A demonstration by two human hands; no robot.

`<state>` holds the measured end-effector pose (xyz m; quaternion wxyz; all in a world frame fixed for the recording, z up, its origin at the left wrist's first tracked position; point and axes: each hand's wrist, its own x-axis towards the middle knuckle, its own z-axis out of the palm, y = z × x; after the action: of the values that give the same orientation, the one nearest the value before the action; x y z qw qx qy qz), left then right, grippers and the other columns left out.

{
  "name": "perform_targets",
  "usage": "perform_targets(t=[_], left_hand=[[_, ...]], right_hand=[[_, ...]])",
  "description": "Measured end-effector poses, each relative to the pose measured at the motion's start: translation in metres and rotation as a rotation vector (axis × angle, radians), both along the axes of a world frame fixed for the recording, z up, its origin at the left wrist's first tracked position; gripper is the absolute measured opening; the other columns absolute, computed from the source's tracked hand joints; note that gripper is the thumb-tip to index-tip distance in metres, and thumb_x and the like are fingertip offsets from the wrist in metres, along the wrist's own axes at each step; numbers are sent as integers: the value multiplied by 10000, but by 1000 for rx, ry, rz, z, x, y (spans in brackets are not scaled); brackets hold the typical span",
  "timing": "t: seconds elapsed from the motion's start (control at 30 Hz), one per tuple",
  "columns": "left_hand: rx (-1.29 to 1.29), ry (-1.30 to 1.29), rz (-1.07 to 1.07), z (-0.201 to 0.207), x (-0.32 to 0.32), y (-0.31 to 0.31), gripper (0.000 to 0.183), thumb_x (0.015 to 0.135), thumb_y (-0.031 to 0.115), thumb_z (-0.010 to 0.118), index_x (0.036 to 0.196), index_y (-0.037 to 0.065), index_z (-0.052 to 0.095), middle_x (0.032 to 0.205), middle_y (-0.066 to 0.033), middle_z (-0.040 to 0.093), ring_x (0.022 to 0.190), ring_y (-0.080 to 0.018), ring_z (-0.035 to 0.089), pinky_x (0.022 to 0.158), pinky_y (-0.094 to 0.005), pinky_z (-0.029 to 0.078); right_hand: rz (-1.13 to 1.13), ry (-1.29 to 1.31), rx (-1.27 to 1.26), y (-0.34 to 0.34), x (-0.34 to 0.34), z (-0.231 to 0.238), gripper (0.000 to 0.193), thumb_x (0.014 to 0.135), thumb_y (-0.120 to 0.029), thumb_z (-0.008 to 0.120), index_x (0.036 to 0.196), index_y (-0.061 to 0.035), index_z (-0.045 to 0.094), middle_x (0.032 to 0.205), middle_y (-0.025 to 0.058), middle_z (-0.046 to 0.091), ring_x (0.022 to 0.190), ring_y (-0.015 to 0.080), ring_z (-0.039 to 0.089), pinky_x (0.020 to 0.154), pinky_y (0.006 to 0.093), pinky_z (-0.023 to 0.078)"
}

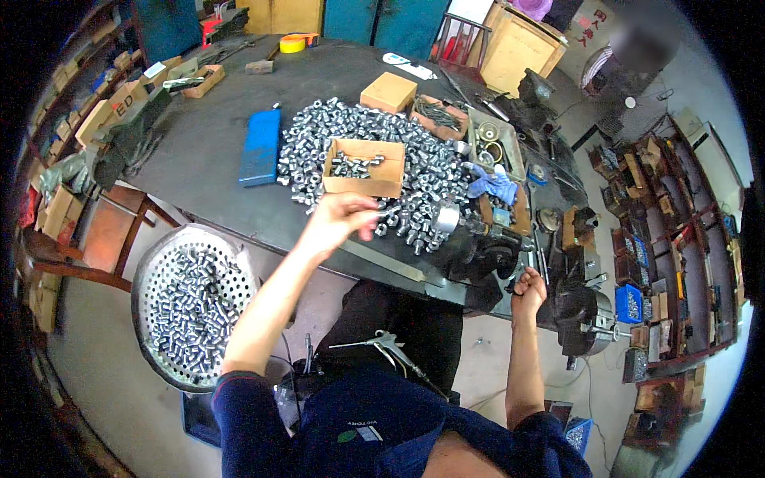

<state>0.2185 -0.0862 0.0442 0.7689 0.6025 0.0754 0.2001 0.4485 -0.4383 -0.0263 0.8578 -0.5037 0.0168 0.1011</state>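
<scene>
My left hand (pixel 341 221) is over the near edge of the bench, with fingers closed in a pinch. A small greyish piece seems to poke out by the fingertips, too blurred to name. Just beyond is an open cardboard box (pixel 386 177) with several metal fittings inside. It rests among a big heap of shiny metal fittings (pixel 438 171). To the right, a round silver chuck (pixel 446 217) sits on a small dark bench machine (pixel 490 253). My right hand (pixel 528 290) is closed beside that machine; what it grips is hidden.
A perforated metal basin (pixel 147 279) of fittings stands low at left. On the bench lie a blue box (pixel 261 147), a closed cardboard box (pixel 388 92) and a blue glove (pixel 492 185). An air gun (pixel 382 344) hangs by my lap. Shelves (pixel 677 231) line the right.
</scene>
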Motion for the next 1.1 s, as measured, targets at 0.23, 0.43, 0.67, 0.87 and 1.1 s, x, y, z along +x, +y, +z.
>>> perform_targets(t=[0.23,0.43,0.67,0.87,1.1], left_hand=[[8,-12,-115,-3,73,-35,127,767,12,548,859,-71,576,701,-97,592,579,-136,578,563,-231,457],[126,25,-88,1,76,-35,118,737,-22,567,844,-65,591,710,-101,605,591,-136,583,573,-233,469],[180,-37,-99,5,75,-34,127,733,-11,579,857,-33,593,737,-59,608,681,-103,572,633,-220,462],[347,130,-55,-10,78,-51,165,850,112,460,781,-20,530,584,-49,535,516,-113,535,484,-237,436],[441,-65,633,-49,56,-57,127,800,106,536,744,-7,548,579,-82,535,473,-139,472,467,-262,390]], right_hand=[[0,-9,-11,1,-1,-2,151,791,-98,403,875,4,477,622,-4,408,446,55,285,388,186,236],[-44,10,-34,2,-6,2,135,783,-96,435,867,-3,486,599,-6,407,441,53,282,393,188,226],[39,-80,-54,0,-17,59,152,819,-160,447,841,-22,507,597,-18,450,428,47,292,367,182,200],[51,-242,-59,27,40,87,232,841,-204,375,852,-12,503,597,-16,424,456,48,295,371,172,201],[20,-330,-120,46,82,58,209,845,-176,409,850,-8,532,603,-17,432,464,57,336,391,184,252]])
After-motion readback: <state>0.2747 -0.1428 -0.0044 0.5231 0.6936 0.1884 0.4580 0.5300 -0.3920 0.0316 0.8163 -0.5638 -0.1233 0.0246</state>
